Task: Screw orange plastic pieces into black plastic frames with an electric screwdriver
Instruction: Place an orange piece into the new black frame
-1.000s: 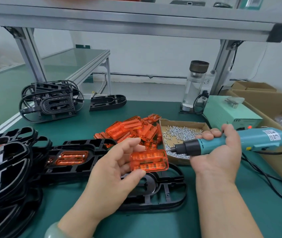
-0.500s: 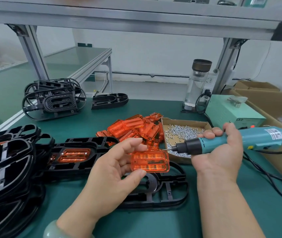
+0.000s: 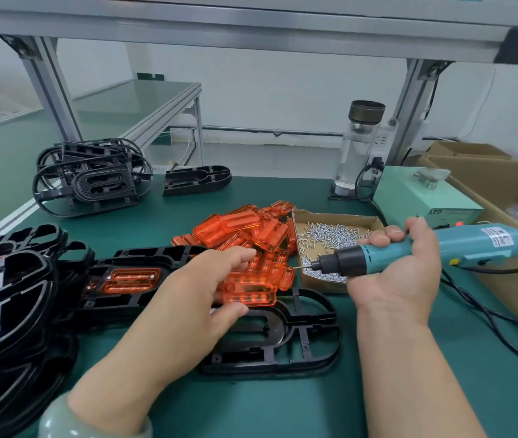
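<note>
My left hand [image 3: 197, 298] pinches a clear orange plastic piece [image 3: 251, 290] between thumb and fingers, just above a black plastic frame [image 3: 302, 346] lying flat on the green table. My right hand [image 3: 403, 273] grips a teal electric screwdriver [image 3: 409, 251], held level with its bit pointing left over the near corner of a cardboard tray of screws [image 3: 333, 235]. A pile of orange pieces [image 3: 242, 229] lies behind my left hand. To the left, another black frame [image 3: 131, 279] holds an orange piece [image 3: 129, 280] set in it.
Stacked black frames [image 3: 8, 295] fill the left edge, and more lie at the back left [image 3: 90, 178]. A glass bottle [image 3: 358, 147] and a pale green power box [image 3: 422, 197] stand at the back right. The screwdriver's cable [image 3: 485, 317] trails across the table, beside cardboard boxes [image 3: 504, 184].
My left hand has lowered the orange piece toward the black frame below it. The screwdriver has dipped slightly, its bit now over the screw tray's near corner.
</note>
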### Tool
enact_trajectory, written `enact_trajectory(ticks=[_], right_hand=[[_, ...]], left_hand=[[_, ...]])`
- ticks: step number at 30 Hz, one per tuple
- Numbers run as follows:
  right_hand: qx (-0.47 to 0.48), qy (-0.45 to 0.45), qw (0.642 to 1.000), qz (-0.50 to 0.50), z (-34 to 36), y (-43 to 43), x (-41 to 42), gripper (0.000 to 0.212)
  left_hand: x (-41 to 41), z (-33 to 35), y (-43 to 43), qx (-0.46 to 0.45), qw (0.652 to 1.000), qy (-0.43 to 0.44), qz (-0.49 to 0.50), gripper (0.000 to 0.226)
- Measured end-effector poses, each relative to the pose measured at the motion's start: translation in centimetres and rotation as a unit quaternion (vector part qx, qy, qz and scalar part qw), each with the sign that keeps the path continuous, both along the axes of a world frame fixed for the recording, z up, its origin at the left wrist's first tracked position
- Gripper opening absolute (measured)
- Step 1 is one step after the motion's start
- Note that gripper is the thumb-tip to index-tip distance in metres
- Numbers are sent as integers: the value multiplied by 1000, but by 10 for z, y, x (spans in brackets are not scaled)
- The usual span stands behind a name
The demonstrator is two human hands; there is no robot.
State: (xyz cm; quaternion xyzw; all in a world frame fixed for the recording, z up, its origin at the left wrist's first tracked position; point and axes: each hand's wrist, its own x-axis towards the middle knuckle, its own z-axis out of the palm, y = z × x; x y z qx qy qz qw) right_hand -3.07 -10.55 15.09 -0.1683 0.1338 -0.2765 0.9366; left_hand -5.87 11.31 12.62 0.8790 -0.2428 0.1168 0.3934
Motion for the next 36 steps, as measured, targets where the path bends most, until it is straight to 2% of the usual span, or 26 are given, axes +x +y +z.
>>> enact_trajectory(ticks=[5,10,13,17,21,26,30,36], right_hand=[[2,-4,1000,5,-1,0,0,23],[-1,-2,1000,2,-1,1,0,23],[-2,-2,1000,2,-2,1,1,23],[-9,-2,1000,5,-2,1,1,22],[-4,-5,1000,4,-2,1,1,23],[-12,-3,1000,8,-2,2,1,25],[-13,-2,1000,12,-2,3,1,25],[-14,-2,1000,19,-2,4,1,27]], left_hand=[[1,5,-3,53,997,49,-20,72],[-3,5,-4,165,986,4,7,51],[-6,12,-7,300,951,-77,-12,35],[-7,13,-11,396,917,-55,-4,32],[-8,4,-14,421,907,-19,9,36],[-9,-2,-16,396,918,19,27,36],[-12,-4,-16,387,921,23,32,32],[-20,-8,-20,402,915,26,0,44]])
